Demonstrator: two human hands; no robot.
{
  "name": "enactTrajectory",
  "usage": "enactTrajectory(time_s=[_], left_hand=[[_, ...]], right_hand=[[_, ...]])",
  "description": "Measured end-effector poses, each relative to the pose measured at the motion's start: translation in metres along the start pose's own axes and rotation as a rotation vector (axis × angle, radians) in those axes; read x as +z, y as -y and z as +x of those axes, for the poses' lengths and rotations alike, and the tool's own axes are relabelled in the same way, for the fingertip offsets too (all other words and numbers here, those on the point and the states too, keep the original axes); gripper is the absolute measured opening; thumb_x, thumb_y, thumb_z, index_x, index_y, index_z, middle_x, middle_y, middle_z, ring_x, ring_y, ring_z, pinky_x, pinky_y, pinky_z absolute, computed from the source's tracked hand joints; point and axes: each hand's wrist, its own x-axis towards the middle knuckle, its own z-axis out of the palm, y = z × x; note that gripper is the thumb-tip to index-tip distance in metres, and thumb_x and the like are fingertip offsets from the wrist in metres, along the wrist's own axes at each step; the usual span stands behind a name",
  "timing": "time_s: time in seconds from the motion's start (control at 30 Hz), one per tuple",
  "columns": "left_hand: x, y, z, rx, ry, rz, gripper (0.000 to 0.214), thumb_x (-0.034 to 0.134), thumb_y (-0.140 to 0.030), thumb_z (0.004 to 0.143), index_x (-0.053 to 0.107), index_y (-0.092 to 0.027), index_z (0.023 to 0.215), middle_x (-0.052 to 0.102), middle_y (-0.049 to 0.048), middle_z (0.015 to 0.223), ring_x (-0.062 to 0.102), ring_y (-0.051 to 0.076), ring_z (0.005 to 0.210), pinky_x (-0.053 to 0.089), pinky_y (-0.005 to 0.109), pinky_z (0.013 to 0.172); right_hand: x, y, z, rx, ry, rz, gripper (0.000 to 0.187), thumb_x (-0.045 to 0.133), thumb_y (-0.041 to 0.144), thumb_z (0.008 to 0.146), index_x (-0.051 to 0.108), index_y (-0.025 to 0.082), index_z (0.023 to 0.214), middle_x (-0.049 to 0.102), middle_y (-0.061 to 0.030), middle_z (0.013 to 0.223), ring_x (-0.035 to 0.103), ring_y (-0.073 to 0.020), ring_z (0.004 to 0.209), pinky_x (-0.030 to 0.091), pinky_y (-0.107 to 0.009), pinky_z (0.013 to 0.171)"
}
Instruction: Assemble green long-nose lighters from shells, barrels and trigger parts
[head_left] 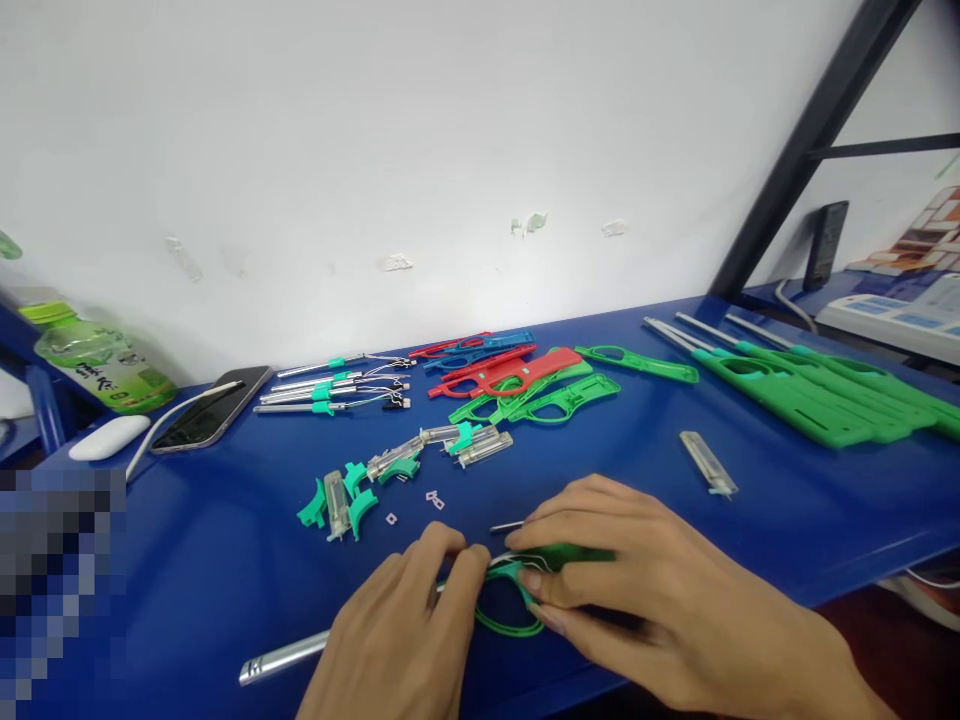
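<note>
Both my hands rest on the blue table near its front edge. My left hand has its fingers curled and pinched on a green plastic lighter shell with a long metal tube that sticks out to the left. My right hand lies over the shell's right part, fingers pressed on it. A thin white wire shows between the fingertips.
Clear gas tanks with teal triggers lie just beyond my hands. Behind them lie metal tubes with wires, red, blue and green shells, and assembled green lighters. A phone, a bottle and a white case sit at left.
</note>
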Motion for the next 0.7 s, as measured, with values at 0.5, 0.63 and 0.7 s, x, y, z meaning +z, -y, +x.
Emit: enactTrajectory(time_s=[0.5,0.63,0.7], left_hand=[[-0.0066,-0.0017,0.007,-0.038,-0.065,-0.11,0.045,0.043,0.001,0.094,0.059,-0.025,0.127,0.068,0.0027,0.107,0.07,0.014,0.067,0.06,0.028,0.059],[-0.005,0.0003,0.0044,-0.065,-0.029,-0.169,0.044,0.044,0.001,0.096,0.058,-0.026,0.127,0.068,0.0029,0.113,0.076,0.016,0.079,0.065,0.03,0.069],[-0.0038,0.0001,0.0026,-0.072,-0.041,-0.192,0.042,0.045,-0.002,0.099,0.058,-0.026,0.132,0.069,0.0035,0.115,0.077,0.016,0.083,0.066,0.029,0.073]], right_hand=[[0.0013,-0.0001,-0.0039,0.026,-0.002,-0.018,0.017,0.062,0.027,0.112,0.076,0.023,0.102,0.077,0.0022,0.114,0.068,-0.013,0.101,0.047,-0.031,0.101],[0.0021,-0.0006,-0.0042,0.047,0.01,-0.004,0.018,0.062,0.028,0.112,0.076,0.023,0.103,0.078,0.0012,0.115,0.07,-0.014,0.101,0.05,-0.032,0.101],[0.0019,-0.0008,-0.0045,0.055,0.019,0.0,0.018,0.062,0.028,0.111,0.077,0.024,0.101,0.079,0.0004,0.121,0.07,-0.0153,0.104,0.051,-0.032,0.102]])
